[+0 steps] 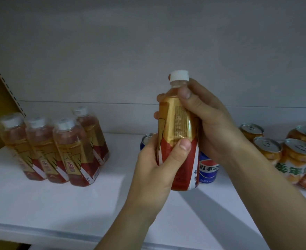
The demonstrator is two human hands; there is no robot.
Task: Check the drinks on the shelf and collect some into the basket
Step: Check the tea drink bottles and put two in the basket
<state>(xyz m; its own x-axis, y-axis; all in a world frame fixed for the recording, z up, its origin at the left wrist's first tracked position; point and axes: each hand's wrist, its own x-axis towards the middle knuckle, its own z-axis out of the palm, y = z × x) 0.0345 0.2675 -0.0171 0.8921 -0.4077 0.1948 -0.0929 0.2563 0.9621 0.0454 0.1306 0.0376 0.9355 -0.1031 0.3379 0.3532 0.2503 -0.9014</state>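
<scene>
I hold one amber drink bottle (178, 127) with a white cap and a gold and red label upright above the white shelf (76, 204). My left hand (157, 170) grips its lower part, thumb across the label. My right hand (208, 123) grips its upper part and neck, thumb just under the cap. Several bottles of the same kind (51, 148) stand grouped at the shelf's left. No basket is in view.
Blue cola cans (209, 168) stand behind the held bottle, partly hidden by my hands. Several orange drink cans (285, 156) fill the shelf's right side. A grey back wall rises behind. A perforated yellow upright (2, 82) borders the left.
</scene>
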